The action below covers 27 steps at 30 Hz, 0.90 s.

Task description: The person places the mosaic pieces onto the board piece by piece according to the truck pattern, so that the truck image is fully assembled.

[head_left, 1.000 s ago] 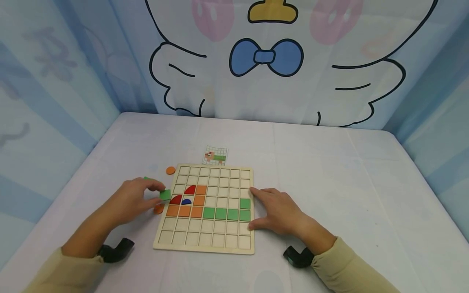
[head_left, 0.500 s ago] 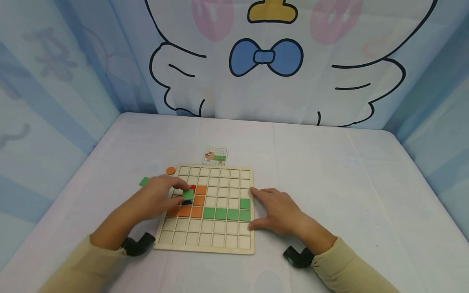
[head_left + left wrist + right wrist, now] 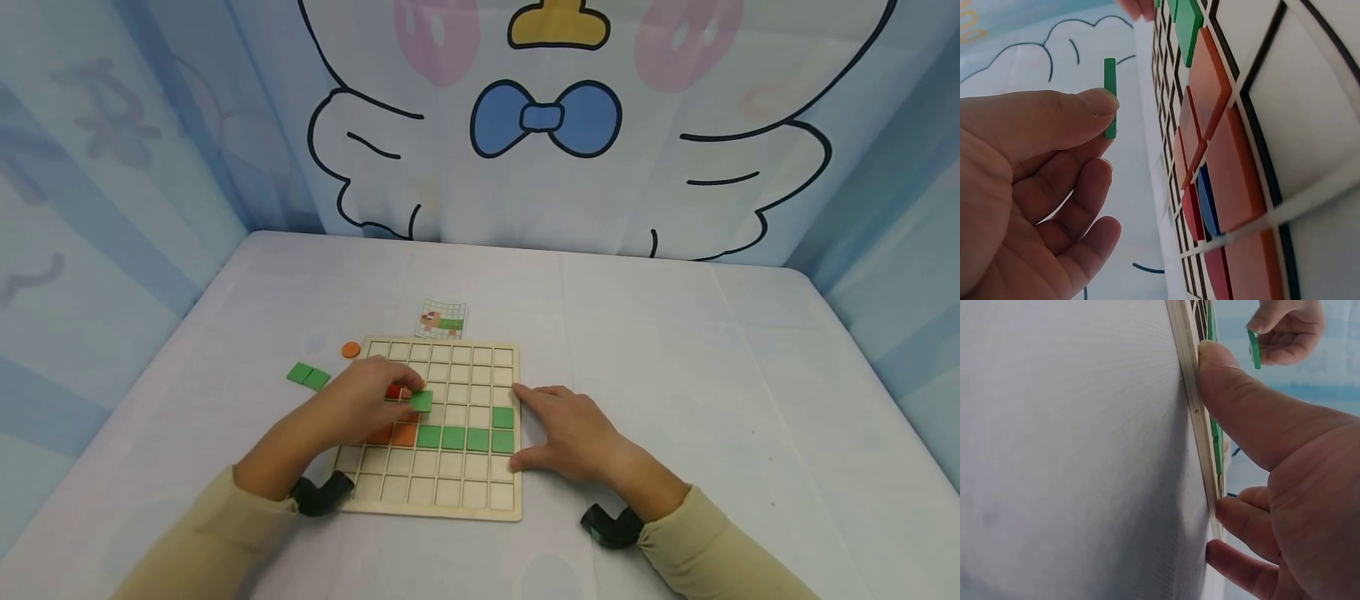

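Note:
Between thumb and fingertip, my left hand (image 3: 358, 408) pinches a green square tile (image 3: 422, 402), held above the wooden grid board (image 3: 450, 497). In the left wrist view the green tile (image 3: 1110, 98) stands edge-on, apart from the board. My right hand (image 3: 573, 429) rests against the board's right edge with thumb and fingers spread; the right wrist view shows the thumb (image 3: 1222, 365) touching the rim. Orange tiles (image 3: 403, 434) and a row of green tiles (image 3: 453, 438) lie in the grid. Red and blue pieces (image 3: 1208, 200) sit among them, partly hidden by my left hand in the head view.
Two loose green tiles (image 3: 308, 376) lie left of the board, and an orange disc (image 3: 350, 350) is by its upper left corner. A small picture card (image 3: 442, 319) touches or nearly touches the far edge. A patterned curtain (image 3: 540, 192) stands behind the table.
My left hand has carried the green tile rightward from beside the board's left edge to above its middle columns, uncovering the two loose green tiles. My right hand has stayed in place.

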{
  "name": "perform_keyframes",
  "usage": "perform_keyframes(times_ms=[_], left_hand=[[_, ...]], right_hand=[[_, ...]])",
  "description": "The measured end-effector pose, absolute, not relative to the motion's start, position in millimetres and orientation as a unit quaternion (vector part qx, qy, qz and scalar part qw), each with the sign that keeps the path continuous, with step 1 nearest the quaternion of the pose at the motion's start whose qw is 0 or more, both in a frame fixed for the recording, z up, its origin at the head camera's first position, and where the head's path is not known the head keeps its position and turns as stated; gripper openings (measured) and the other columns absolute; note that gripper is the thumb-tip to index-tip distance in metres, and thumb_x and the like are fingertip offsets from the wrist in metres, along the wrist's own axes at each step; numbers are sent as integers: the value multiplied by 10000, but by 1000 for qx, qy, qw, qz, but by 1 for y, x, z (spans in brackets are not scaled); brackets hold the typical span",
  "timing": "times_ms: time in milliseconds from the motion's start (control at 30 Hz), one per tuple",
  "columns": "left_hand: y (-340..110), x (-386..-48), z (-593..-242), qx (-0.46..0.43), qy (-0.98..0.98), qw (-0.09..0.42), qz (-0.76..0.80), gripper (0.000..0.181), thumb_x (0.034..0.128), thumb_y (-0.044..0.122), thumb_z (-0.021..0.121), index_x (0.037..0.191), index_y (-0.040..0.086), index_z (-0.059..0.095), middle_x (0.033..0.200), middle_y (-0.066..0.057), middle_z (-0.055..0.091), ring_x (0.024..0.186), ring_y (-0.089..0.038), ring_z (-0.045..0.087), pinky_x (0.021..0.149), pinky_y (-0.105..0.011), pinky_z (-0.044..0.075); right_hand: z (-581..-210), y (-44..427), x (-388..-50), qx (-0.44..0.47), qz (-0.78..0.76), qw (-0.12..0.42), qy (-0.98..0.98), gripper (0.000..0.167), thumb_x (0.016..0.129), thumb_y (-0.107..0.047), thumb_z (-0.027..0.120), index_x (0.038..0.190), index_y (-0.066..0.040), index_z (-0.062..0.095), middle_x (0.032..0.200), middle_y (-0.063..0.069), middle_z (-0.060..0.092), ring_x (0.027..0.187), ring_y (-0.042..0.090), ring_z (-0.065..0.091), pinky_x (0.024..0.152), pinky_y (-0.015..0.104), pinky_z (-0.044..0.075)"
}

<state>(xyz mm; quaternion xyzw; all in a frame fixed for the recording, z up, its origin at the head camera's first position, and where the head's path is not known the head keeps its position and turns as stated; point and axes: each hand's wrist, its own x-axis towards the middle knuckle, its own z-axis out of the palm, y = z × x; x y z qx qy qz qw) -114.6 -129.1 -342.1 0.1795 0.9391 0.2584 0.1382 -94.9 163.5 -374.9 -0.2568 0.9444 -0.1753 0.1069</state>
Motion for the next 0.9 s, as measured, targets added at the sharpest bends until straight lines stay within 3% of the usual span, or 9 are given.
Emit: perform_keyframes(times_ms=[267,467,700,900], left_hand=[[-116,-117,-346,201,931,144,268,213,886,82,744,1097,101,722,1077,18,678,1023,-178,606,887,-370,521],[-106,-120,-352,226,929,143,256,219,886,82,752,1102,101,726,1022,43,679,926,-165,566,840,-347,496],[-95,-120,-354,250,923,144,256,224,904,99,741,1125,77,719,1079,17,699,1069,-199,613,935,-386,493],[-87,-121,-358,260,920,146,256,225,893,62,733,1117,67,722,1054,10,706,1046,-184,628,925,-368,500]], right_hand=[[-374,163,-95,-258,-172,108,945,927,784,-490,823,1479,-5,448,1353,160,585,1291,337,496,982,548,426],[-374,163,-95,-255,-173,112,945,931,785,-493,821,1481,-2,445,1357,161,582,1292,340,493,986,548,423],[-373,163,-95,-256,-178,110,944,921,786,-481,824,1477,0,450,1352,159,586,1289,340,495,992,546,420],[-373,163,-94,-257,-180,108,943,919,785,-477,825,1475,2,452,1349,156,590,1289,338,496,992,547,420]])
